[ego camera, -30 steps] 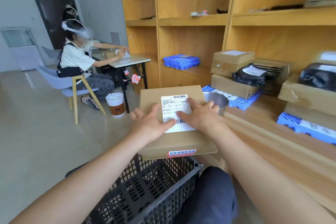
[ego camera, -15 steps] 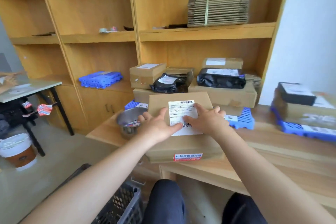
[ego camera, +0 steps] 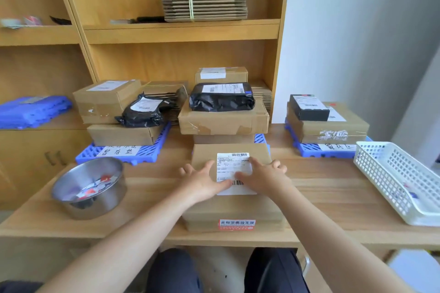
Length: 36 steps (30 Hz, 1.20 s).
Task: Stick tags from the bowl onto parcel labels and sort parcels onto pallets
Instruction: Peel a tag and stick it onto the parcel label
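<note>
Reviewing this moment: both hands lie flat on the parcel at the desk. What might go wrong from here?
The parcel lies at the front edge of the desk under the left hand and right hand; a push could slide it off. The bowl of tags stands near the left forearm, which could knock it.

Both hands flat on a cardboard parcel [ego camera: 232, 207] at the near edge of the table [ego camera: 321, 188].
Left hand [ego camera: 204, 182] and right hand [ego camera: 266, 177] press with straight fingers on either side of the white shipping label [ego camera: 234, 173]. Red seal sticker [ego camera: 237, 225] on the parcel's front face. Steel bowl [ego camera: 89, 188] of tags [ego camera: 95, 187] to the left, white plastic basket [ego camera: 392, 181] to the right. Behind, three blue pallets: left pallet [ego camera: 123, 152], middle pallet [ego camera: 260, 138], right pallet [ego camera: 326, 150], each stacked with boxes and black bags.
</note>
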Motion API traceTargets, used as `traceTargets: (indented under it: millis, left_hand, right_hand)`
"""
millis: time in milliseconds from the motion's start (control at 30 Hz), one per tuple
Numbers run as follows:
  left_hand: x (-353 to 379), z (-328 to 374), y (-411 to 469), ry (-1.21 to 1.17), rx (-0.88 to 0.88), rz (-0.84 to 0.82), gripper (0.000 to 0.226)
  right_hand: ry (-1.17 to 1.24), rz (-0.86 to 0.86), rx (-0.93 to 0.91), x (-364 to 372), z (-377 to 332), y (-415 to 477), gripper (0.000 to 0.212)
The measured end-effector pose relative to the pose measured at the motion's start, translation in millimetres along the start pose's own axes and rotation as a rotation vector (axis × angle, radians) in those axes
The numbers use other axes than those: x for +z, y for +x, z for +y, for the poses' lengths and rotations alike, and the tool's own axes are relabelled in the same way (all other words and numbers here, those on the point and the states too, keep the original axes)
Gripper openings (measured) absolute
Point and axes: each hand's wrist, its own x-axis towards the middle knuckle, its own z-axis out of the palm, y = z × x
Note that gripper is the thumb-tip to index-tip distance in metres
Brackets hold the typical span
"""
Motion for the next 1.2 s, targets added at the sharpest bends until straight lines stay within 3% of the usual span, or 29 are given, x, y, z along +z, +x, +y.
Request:
traceTargets:
  millis: [133, 300, 600, 767, 1200]
  left_hand:
    - [2.1, -8.5, 6.4, 0.016, -0.023, -0.020, 0.099]
    - [-5.2, -16.2, 6.6, 0.041, -0.016, 0.015, 0.094]
    - [-36.3, -57.4, 18.2, 0.062, 0.105, 0.288, 0.038]
    - [-62.0, -94.4, 19.7, 0.070, 0.079, 0.379, 0.020]
    - [-115.4, -251.0, 18.5, 0.011, -0.091, 0.496, 0.029]
  right_hand:
    - [-0.046, -0.018, -0.018, 9.1, -1.7, 8.8, 0.091]
    - [-0.114, 0.006, -0.068, 0.0, -10.7, 4.5, 0.080]
    - [-0.085, 0.200, -0.348, -6.6, -62.7, 2.4, 0.053]
    - [-0.003, 0.222, -0.485, -6.1, -111.7, 6.3, 0.023]
    - [-0.038, 0.080, -0.815, 26.5, -271.3, -8.3, 0.015]
